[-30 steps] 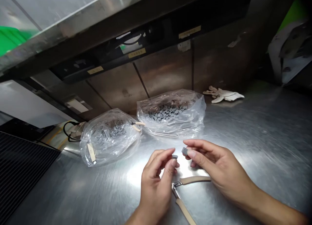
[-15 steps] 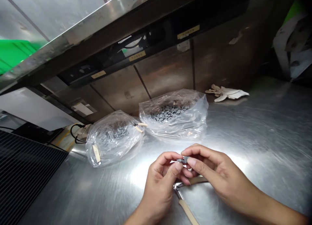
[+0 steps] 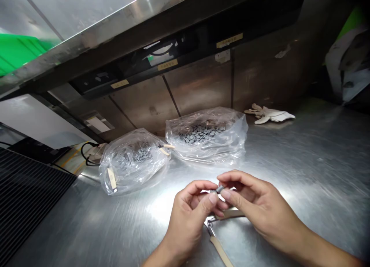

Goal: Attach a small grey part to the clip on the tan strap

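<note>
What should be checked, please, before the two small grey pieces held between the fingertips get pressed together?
1. Left hand pinching its small grey piece at the fingertips: ok.
2. Right hand pinching its own grey piece: ok.
3. The two pieces meeting end to end: ok, they touch; exact alignment cannot tell.
4. Pliers within reach on the steel bench, under the hands: ok.
5. Both plastic bags of grey parts, left bag and right bag, resting apart from the hands: ok.
6. Piece surfaces free of damage: cannot tell, too small.

Two bags (image 3: 131, 163) (image 3: 206, 137) block far side; pliers (image 3: 215, 236) under hands (image 3: 219, 209); right bench (image 3: 312, 174) open.
</note>
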